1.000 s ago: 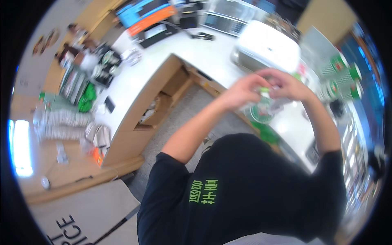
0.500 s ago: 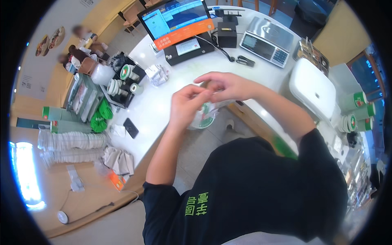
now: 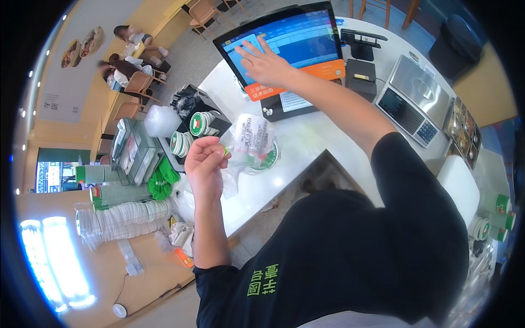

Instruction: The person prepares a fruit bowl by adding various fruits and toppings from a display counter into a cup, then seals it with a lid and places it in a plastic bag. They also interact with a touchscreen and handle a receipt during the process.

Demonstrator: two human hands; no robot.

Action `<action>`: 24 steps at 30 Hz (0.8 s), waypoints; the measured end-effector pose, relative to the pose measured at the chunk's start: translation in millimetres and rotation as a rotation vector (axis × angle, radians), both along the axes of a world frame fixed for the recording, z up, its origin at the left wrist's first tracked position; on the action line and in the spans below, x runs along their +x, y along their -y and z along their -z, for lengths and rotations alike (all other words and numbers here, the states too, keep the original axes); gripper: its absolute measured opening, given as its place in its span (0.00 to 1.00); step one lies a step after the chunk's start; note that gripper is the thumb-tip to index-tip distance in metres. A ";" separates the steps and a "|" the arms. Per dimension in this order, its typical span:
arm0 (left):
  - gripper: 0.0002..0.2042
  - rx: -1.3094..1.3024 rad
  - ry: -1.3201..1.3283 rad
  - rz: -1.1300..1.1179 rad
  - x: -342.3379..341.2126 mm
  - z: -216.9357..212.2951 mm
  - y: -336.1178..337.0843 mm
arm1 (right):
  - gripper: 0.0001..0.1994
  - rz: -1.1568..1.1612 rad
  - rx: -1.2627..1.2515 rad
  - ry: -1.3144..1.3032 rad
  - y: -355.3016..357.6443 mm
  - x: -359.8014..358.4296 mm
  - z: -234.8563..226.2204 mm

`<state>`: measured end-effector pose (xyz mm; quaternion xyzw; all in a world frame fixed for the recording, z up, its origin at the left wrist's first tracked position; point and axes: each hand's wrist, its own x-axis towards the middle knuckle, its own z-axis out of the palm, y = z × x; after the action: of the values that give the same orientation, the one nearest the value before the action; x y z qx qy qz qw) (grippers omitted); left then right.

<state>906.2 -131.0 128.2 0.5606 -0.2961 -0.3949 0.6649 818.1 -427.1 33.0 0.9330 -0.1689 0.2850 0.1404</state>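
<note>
Bagged cup [image 3: 267,159] just right of left hand [image 3: 205,165], green bit [image 3: 225,151] in its pinch; splayed right hand [image 3: 264,65] before screen [image 3: 313,42]

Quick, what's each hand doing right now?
Left hand: closed, pinching a small green item beside a clear plastic bag.
Right hand: open and spread in front of the monitor screen; contact cannot be told.

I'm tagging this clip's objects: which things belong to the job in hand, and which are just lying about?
Apparently in the job:
small green piece, pinched by the left hand
clear bag beside it, with green-and-white container and printed slip
screen, right hand spread before it

Apparently lying about:
scale
green bundle
stacked round lids
dark bin
</note>
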 end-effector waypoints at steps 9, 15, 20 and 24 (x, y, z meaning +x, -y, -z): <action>0.11 -0.201 -0.108 -0.093 107.0 16.0 58.3 | 0.15 0.057 -0.054 -0.041 46.0 42.8 16.6; 0.12 -0.290 -0.143 -0.120 183.9 -5.1 117.5 | 0.09 -0.110 0.165 0.229 -21.3 -2.2 25.8; 0.16 -0.261 -0.161 -0.120 245.2 -14.2 183.3 | 0.05 -0.020 0.291 0.221 -45.5 -51.4 70.0; 0.13 -0.136 -0.050 -0.162 300.2 5.5 235.3 | 0.04 0.090 0.305 0.246 -47.5 -66.7 76.6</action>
<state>1206.5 -366.4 122.7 0.5264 -0.2594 -0.3328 0.7381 751.4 -379.6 -43.7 0.8931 -0.2675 0.3614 -0.0116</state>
